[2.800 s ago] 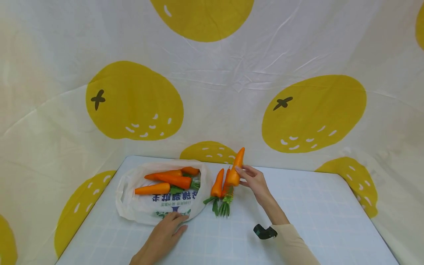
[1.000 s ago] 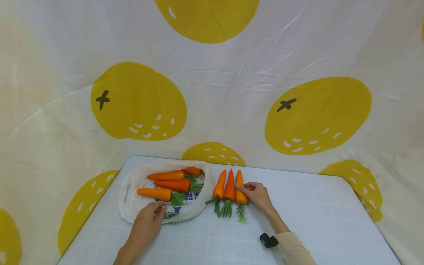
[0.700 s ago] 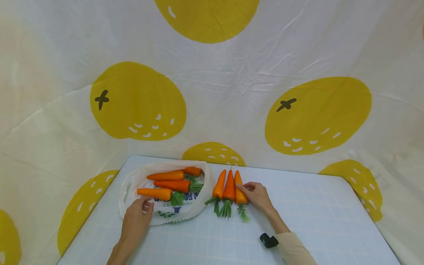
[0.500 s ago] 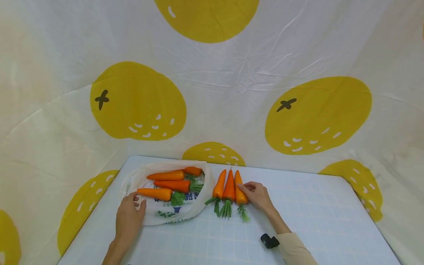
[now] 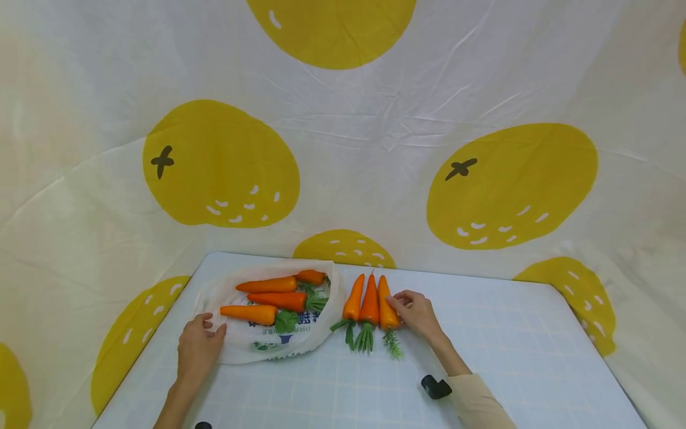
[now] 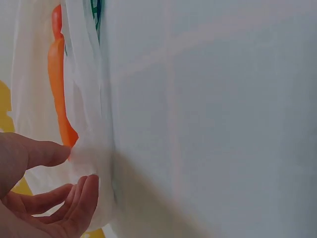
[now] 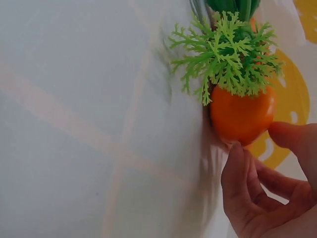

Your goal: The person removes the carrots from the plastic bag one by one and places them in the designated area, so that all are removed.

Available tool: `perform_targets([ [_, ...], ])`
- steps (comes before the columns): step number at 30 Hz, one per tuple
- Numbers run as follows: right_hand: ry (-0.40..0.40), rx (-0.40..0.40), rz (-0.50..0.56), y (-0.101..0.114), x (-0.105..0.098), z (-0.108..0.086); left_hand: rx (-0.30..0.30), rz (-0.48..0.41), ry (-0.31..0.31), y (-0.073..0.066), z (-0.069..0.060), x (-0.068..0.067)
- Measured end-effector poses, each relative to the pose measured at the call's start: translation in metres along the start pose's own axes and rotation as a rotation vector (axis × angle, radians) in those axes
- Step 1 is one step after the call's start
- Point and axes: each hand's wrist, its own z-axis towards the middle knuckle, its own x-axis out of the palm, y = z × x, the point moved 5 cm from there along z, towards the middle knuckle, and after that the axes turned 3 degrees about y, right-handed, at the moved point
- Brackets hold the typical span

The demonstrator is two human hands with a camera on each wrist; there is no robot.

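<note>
My left hand [image 5: 198,350] is at the left edge of a white plastic bag [image 5: 241,348]. In the left wrist view, its thumb and fingers stand apart close to the bag's film. Inside the bag lie several carrots with green tops, the nearest an orange carrot [image 5: 249,313]. My right hand [image 5: 419,316] rests its fingertips against the side of a carrot [image 5: 387,307] with feathery leaves [image 7: 225,59]. Left of that one lie a redder carrot [image 5: 369,302] and another orange carrot [image 5: 353,301], side by side, tips pointing away.
Everything lies on a pale checked table [image 5: 509,345]. Behind it hangs a white cloth [image 5: 364,167] printed with yellow fruit. A black wrist device [image 5: 436,387] sits by my right sleeve [image 5: 477,400].
My right hand has set its carrot down on the right of the other two and straightened it. My left hand has moved from the bag's front to its left edge.
</note>
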Motion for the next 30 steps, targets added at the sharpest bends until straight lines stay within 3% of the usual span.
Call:
perform_targets([
  [7, -0.006, -0.038, -0.053, 0.016, -0.003, -0.001, -0.05, -0.013, 0.03, 0.011, 0.005, 0.004],
  [13, 0.006, -0.106, -0.014, 0.037, -0.006, -0.004, -0.133, -0.015, 0.081, 0.014, 0.007, 0.008],
  [21, 0.014, -0.225, -0.023, 0.072, -0.005, -0.008, -0.148, -0.061, 0.081, 0.014, 0.008, 0.006],
  [30, 0.046, -0.318, 0.055, 0.109, 0.007, -0.016, -0.183, -0.087, 0.084, 0.016, 0.01, 0.005],
])
